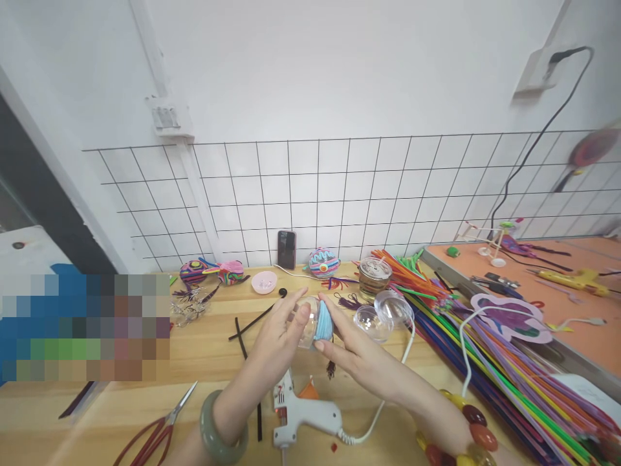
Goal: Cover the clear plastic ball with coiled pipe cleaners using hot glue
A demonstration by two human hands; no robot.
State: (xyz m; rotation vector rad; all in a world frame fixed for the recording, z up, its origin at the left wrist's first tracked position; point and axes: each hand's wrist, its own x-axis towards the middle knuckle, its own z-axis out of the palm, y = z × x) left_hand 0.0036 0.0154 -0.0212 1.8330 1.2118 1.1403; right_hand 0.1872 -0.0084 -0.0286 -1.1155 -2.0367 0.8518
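Note:
Above the table, a clear plastic ball, partly covered by rows of light blue fuzzy cord, sits between my two hands. My left hand is curled around the bare clear side, thumb on top. From the other side, my right hand presses its fingers and thumb against the blue-covered part. Below them lies a white glue gun with its cable running right. A dark tassel shows just under my right hand. Two clear plastic half shells rest to the right.
Red-handled scissors lie front left, near dark pipe cleaners. Along the back are a pink bowl, a phone, a decorated ball and a clear jar. Bundled coloured pipe cleaners fill the right side, beside an orange tabletop.

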